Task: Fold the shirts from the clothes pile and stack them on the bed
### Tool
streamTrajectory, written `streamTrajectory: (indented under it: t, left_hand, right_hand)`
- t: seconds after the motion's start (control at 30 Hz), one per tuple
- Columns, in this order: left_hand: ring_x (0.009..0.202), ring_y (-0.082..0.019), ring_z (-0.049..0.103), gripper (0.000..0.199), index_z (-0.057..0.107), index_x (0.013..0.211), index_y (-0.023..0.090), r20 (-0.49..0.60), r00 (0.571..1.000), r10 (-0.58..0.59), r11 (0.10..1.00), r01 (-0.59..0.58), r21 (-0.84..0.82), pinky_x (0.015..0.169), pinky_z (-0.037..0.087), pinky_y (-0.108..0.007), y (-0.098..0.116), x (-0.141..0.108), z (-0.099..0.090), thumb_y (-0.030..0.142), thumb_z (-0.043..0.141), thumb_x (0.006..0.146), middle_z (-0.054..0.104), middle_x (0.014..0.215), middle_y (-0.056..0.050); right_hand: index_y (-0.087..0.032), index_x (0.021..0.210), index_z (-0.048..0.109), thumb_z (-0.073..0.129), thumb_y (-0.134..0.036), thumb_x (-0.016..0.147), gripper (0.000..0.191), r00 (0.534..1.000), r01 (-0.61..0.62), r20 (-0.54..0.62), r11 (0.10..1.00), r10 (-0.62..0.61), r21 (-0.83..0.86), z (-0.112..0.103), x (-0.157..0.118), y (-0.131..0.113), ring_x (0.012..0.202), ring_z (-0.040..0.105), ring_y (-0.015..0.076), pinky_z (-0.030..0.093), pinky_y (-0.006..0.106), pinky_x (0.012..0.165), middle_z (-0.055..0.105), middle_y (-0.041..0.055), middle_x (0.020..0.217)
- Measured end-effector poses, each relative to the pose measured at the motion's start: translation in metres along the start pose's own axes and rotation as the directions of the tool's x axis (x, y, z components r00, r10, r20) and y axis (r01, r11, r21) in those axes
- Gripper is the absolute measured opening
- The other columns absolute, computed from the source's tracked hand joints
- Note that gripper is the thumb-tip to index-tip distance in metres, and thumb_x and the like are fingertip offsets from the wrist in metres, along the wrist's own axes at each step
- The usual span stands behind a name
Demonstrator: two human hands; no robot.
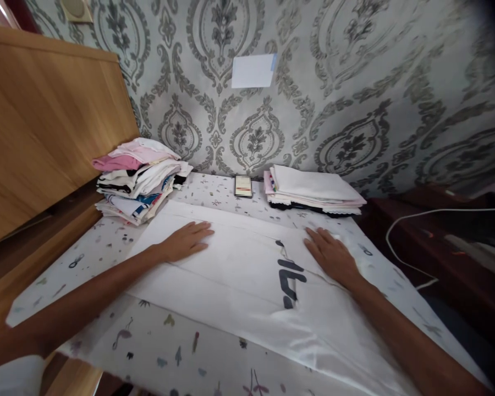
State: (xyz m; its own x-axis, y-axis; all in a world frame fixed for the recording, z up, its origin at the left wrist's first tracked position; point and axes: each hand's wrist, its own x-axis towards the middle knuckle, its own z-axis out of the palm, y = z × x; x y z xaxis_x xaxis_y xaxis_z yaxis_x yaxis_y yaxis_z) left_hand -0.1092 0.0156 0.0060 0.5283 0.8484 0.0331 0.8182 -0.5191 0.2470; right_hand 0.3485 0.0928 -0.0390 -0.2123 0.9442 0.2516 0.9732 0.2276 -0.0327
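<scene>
A white garment with dark grey lettering [235, 275], perhaps a T-shirt, lies spread over the patterned cloth in front of me. My left hand [185, 240] rests palm down on its left part, fingers stretched toward the middle. On the right part, beyond the lettering, my right hand [330, 256] lies flat with its fingers pointing away from me. Neither hand grips anything. Wrinkles run through the fabric near my right forearm, while the left part looks smoother.
A pile of clothes [138, 181] stands at the back left beside a wooden cabinet [49, 126]. Folded white and pink fabrics [315, 190] are stacked at the back right. Between the piles is a small phone-like object [243, 186]. A white cable [396, 231] curves at the right.
</scene>
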Motion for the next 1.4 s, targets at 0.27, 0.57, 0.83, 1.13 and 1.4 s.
streamTrajectory:
  t: [0.27, 0.57, 0.83, 1.13, 1.4]
  left_hand:
    - [0.143, -0.023, 0.039, 0.055, 0.043, 0.145, 0.016, -0.122, 0.938, -0.324, 0.935, 0.337, 0.108, 0.12, 0.029, -0.041, -0.056, -0.041, -0.022, 0.044, 0.031, 0.1, 0.045, 0.154, -0.012]
    - [0.128, -0.033, 0.052, 0.039, 0.056, 0.127, 0.013, -0.286, 0.932, -0.222, 0.926, 0.293, 0.237, 0.111, 0.038, -0.05, 0.01, 0.006, -0.035, 0.027, 0.037, 0.097, 0.06, 0.131, -0.02]
    - [0.154, -0.025, 0.013, 0.064, 0.026, 0.155, 0.014, 0.01, 0.999, -0.046, 0.997, 0.045, 0.059, 0.123, 0.015, -0.046, 0.044, 0.104, 0.009, 0.049, 0.03, 0.102, 0.019, 0.166, -0.013]
    - [0.154, -0.032, 0.013, 0.06, 0.033, 0.155, 0.031, 0.032, 0.998, -0.049, 0.994, 0.045, 0.099, 0.12, 0.014, -0.059, 0.041, 0.103, 0.022, 0.055, 0.029, 0.101, 0.023, 0.165, -0.006]
    - [0.154, -0.033, 0.01, 0.061, 0.031, 0.156, 0.034, 0.091, 0.995, -0.037, 0.993, 0.026, 0.111, 0.12, 0.014, -0.06, 0.039, 0.106, 0.018, 0.059, 0.025, 0.1, 0.018, 0.166, -0.004]
  right_hand:
    - [-0.019, 0.143, 0.051, 0.025, -0.048, 0.1, 0.058, 1.0, 0.018, -0.015, 1.0, -0.018, 0.008, 0.006, 0.002, 0.005, 0.139, 0.045, 0.0333, 0.042, 0.054, 0.109, 0.051, 0.0178, 0.148]
    - [-0.018, 0.142, 0.052, 0.032, -0.034, 0.102, 0.048, 0.996, 0.036, 0.074, 0.996, -0.042, 0.078, -0.033, 0.01, -0.047, 0.148, 0.032, 0.0312, 0.029, 0.056, 0.118, 0.039, 0.0157, 0.157]
    - [-0.027, 0.155, 0.036, 0.033, -0.043, 0.104, 0.053, 0.925, 0.243, 0.233, 0.939, -0.3, 0.245, -0.022, 0.04, -0.129, 0.153, 0.02, 0.0275, 0.019, 0.056, 0.12, 0.028, 0.0101, 0.164]
    - [-0.038, 0.153, 0.038, 0.032, -0.052, 0.104, 0.051, 0.901, 0.222, 0.289, 0.916, -0.324, 0.333, -0.035, 0.034, -0.127, 0.154, 0.015, 0.0271, 0.013, 0.056, 0.121, 0.023, 0.0044, 0.166]
    - [-0.019, 0.156, 0.032, 0.026, -0.052, 0.104, 0.062, 0.97, -0.107, 0.239, 0.968, 0.051, 0.225, -0.045, 0.017, -0.047, 0.154, 0.014, 0.0259, 0.015, 0.05, 0.122, 0.021, 0.0126, 0.166]
